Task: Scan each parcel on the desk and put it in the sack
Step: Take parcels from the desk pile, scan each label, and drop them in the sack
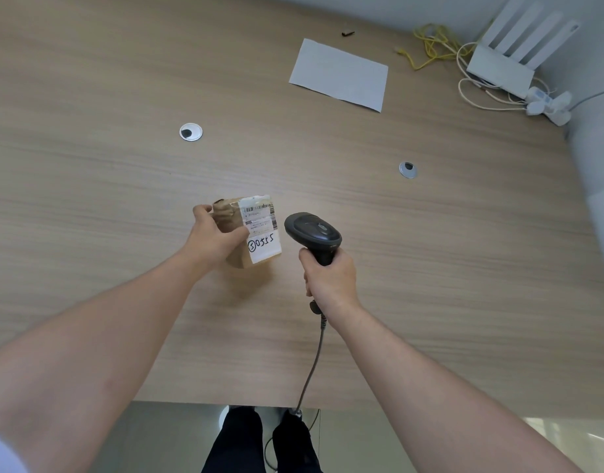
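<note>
Over the desk (123,172), just left of the scanner (312,232): left hand (215,238) grips the parcel (256,230), fingers curled round it, label up. Right hand (331,279) is wrapped round the scanner handle. Step: scanning. Next needs the scanner head aimed at the barcode. Sack not visible.

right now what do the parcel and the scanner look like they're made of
Parcel: brown cardboard under glossy tape, judging by its wrinkled sheen, with a white paper label. Scanner: dark grey moulded plastic, matte, with soft highlights on the head.
</note>
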{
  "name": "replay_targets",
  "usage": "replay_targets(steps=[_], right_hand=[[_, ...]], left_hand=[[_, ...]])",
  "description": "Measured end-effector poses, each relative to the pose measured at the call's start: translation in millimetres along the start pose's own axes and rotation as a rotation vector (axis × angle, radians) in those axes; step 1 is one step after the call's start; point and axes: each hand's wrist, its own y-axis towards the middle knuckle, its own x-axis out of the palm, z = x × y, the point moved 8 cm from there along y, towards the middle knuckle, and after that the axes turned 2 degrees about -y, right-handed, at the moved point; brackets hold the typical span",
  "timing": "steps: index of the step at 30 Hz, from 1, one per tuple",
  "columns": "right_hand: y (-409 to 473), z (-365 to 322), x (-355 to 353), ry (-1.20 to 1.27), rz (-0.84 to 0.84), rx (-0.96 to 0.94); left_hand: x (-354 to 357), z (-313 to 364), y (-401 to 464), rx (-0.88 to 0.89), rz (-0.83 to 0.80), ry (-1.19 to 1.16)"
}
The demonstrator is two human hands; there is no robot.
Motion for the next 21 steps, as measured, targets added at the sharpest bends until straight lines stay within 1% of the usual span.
replay_targets(steps=[5, 7, 11, 12, 18, 21], right_hand=[[2, 1, 2, 0.006, -0.010, 0.000], [2, 2, 2, 0.009, -0.014, 0.001], [5, 4, -1, 0.002, -0.010, 0.004], [5, 5, -1, 0.004, -0.009, 0.008], [7, 7, 0, 0.005, -0.015, 0.009], [4, 4, 3, 0.005, -0.014, 0.003]], left_hand=[[12, 0, -2, 0.033, -0.001, -0.097], [16, -4, 0, 0.042, -0.023, -0.091], [23, -10, -4, -0.017, -0.087, 0.134], [24, -11, -6, -0.028, -0.110, 0.154], [17, -12, -7, -0.087, -0.132, 0.101], [15, -8, -10, -0.114, -0.140, -0.013]])
